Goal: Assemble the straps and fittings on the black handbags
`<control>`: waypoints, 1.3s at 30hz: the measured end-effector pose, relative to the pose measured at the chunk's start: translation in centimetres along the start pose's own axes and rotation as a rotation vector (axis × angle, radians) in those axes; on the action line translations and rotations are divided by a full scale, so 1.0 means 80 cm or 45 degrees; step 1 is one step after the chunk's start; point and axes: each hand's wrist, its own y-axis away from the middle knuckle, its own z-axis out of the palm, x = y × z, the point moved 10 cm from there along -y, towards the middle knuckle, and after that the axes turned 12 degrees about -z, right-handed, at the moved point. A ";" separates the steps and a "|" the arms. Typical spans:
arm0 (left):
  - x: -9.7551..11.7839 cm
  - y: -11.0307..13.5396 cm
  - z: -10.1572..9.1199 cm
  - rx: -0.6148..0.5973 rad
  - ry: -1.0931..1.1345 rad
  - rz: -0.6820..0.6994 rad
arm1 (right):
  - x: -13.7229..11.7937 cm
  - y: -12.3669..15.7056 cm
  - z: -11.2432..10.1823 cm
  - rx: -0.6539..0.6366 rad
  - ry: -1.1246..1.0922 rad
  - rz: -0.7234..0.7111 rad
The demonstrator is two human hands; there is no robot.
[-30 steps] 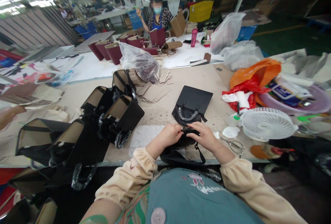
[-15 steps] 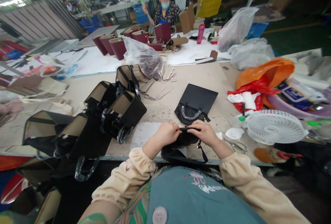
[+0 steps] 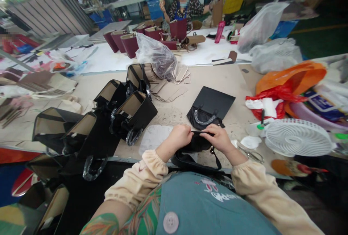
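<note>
Close in front of me, a black bag [image 3: 197, 143] rests at the table's near edge, its strap and a small metal fitting hanging on the right. My left hand [image 3: 181, 137] pinches its upper edge from the left. On the same edge, my right hand [image 3: 217, 138] is closed with thumb and fingers a short way off. The bag's lower part is partly hidden by my hands and apron. Just beyond lies a flat black bag piece [image 3: 213, 101] with a plastic-wrapped handle [image 3: 202, 118].
Several black handbags [image 3: 136, 110] stand on the left. Scissors [image 3: 251, 154], a white fan [image 3: 299, 137] and an orange bag [image 3: 293, 75] are on the right. Across the table, a person [image 3: 183, 3] sits behind maroon bags [image 3: 130, 45]. A clear plastic bag [image 3: 159, 55] lies mid-table.
The whole view has shifted slightly, so the table's things appear a little further right. Both hands keep their hold on the black bag's edge, the left fist turned a little.
</note>
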 end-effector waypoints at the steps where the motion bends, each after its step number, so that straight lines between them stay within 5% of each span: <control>1: 0.000 -0.001 0.000 -0.001 -0.004 -0.004 | 0.000 -0.001 0.000 -0.004 -0.004 0.003; 13: -0.002 -0.002 0.001 -0.006 -0.047 -0.048 | -0.014 -0.007 0.003 -0.052 0.200 -0.138; 20: -0.004 -0.001 0.002 -0.032 -0.037 -0.044 | 0.003 0.010 -0.003 -0.132 0.125 -0.078; 30: -0.004 -0.001 0.003 -0.027 -0.046 -0.036 | 0.004 0.018 -0.014 -0.011 0.128 -0.075; 39: -0.001 0.004 0.000 -0.013 0.023 0.034 | -0.037 -0.011 -0.003 -0.285 0.459 -0.247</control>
